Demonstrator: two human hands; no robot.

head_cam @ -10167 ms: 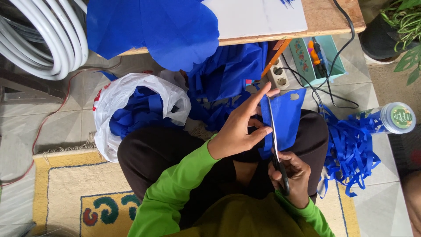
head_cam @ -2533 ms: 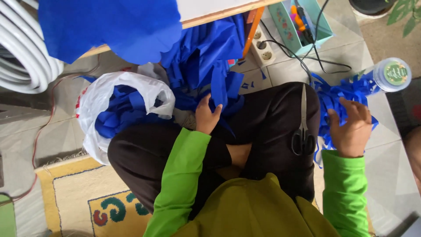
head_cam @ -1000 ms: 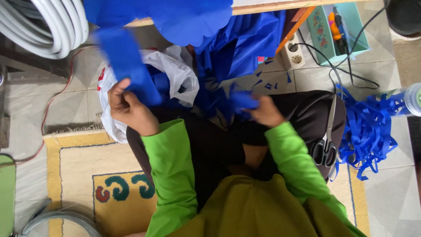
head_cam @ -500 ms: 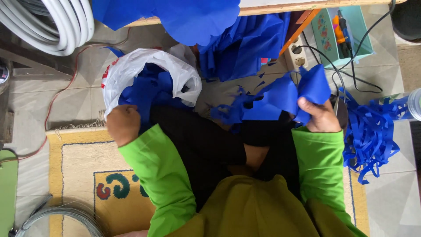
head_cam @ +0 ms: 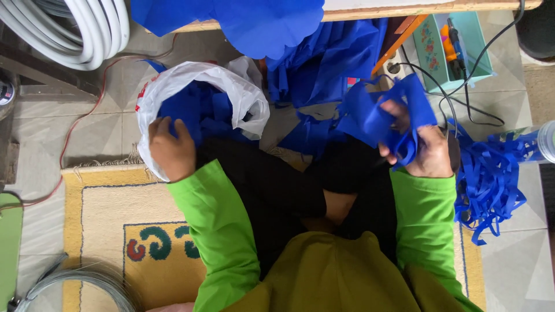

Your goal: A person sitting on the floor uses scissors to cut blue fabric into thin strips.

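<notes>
Left hand [head_cam: 170, 147], fingers spread, rests on one white bag [head_cam: 199, 86] mid-left; right hand [head_cam: 425, 153] clamps one blue cloth [head_cam: 376, 115] upper right.

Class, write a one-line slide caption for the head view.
Left hand reaches into a white bag while right hand grips blue fabric.

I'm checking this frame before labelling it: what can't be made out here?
Head view:
- Left hand: fingertips hidden inside the white plastic bag.
- Right hand: palm covered by the blue fabric piece it grips.
- Teal box: contents too small to tell.
- Clear container: cut off by the right edge.
- Scissors: none visible.
</notes>
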